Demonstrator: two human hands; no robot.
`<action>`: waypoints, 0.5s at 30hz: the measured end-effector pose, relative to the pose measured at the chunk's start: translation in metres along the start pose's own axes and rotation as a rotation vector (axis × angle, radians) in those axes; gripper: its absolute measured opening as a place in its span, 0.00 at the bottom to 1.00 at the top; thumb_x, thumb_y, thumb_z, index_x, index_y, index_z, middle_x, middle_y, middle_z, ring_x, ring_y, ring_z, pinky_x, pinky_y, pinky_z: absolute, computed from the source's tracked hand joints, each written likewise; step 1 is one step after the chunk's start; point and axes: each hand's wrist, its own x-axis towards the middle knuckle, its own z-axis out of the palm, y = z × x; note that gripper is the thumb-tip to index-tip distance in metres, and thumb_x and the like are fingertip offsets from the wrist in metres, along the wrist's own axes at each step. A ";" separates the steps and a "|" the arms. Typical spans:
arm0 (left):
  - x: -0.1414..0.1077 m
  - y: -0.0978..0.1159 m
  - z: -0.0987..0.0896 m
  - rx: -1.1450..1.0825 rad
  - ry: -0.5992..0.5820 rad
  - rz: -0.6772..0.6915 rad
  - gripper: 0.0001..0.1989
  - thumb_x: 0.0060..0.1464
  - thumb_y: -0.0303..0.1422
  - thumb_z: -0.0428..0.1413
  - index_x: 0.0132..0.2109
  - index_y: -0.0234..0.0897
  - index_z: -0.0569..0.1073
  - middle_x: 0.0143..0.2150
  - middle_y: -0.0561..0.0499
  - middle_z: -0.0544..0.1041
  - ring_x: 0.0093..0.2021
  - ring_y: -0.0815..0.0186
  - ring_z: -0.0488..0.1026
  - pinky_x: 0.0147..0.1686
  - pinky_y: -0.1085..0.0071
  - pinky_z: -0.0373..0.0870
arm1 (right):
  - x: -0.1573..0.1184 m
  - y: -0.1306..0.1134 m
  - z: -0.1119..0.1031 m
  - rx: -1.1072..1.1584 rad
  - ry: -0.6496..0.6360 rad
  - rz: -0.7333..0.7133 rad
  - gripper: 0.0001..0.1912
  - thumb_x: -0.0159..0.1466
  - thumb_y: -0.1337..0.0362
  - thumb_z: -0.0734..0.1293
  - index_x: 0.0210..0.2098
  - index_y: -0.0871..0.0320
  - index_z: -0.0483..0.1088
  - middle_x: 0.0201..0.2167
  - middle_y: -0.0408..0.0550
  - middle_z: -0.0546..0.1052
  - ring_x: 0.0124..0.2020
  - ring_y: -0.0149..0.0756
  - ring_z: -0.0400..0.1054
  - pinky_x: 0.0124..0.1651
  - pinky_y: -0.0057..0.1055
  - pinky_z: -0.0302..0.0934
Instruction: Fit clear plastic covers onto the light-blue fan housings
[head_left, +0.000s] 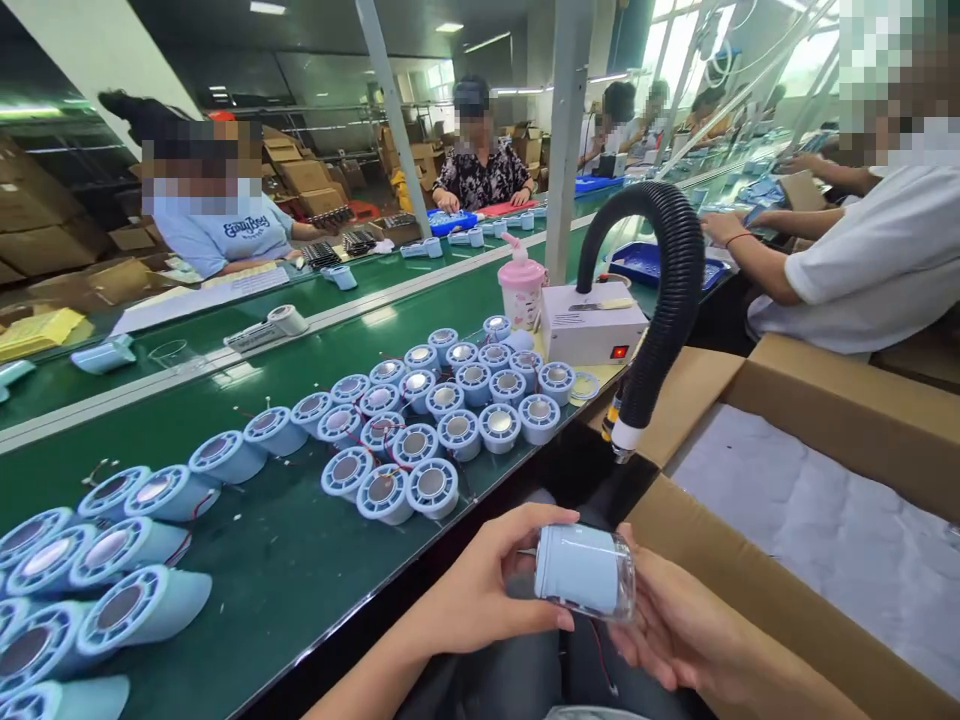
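A light blue cylindrical part (581, 568) with a clear cover at its right end is held above my lap, lying on its side. My left hand (499, 580) grips its left end between thumb and fingers. Around the clear end, from the right and below, is my right hand (664, 610). A thin red wire hangs beneath the part. Many similar blue round housings (431, 485) with silver discs and thin wires stand on the green table (262, 560), to the left of my hands.
A black flexible hose (679, 300) arches from a white box (592, 325) beside a pink cup (521, 285). An open carton (787, 590) with white padding stands at the right. Several people sit around the line.
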 end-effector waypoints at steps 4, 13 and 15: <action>-0.020 0.011 0.005 -0.100 0.088 -0.081 0.33 0.44 0.30 0.68 0.58 0.44 0.67 0.49 0.48 0.73 0.48 0.63 0.72 0.48 0.68 0.70 | -0.016 -0.002 0.001 -0.507 0.244 -0.647 0.17 0.70 0.54 0.57 0.50 0.57 0.66 0.42 0.55 0.78 0.35 0.37 0.77 0.33 0.27 0.73; -0.032 0.009 0.007 -0.139 0.101 -0.068 0.37 0.43 0.35 0.69 0.60 0.43 0.67 0.57 0.44 0.70 0.55 0.56 0.71 0.54 0.62 0.68 | -0.021 0.003 0.007 -0.635 0.042 -0.973 0.25 0.62 0.58 0.71 0.58 0.44 0.65 0.57 0.49 0.71 0.56 0.45 0.68 0.54 0.32 0.67; -0.034 0.011 0.004 -0.130 0.061 -0.051 0.37 0.43 0.29 0.68 0.60 0.47 0.67 0.62 0.45 0.67 0.59 0.55 0.68 0.58 0.60 0.65 | -0.020 0.003 0.008 -0.469 0.002 -0.879 0.23 0.63 0.53 0.69 0.58 0.43 0.67 0.56 0.50 0.73 0.53 0.46 0.70 0.51 0.33 0.70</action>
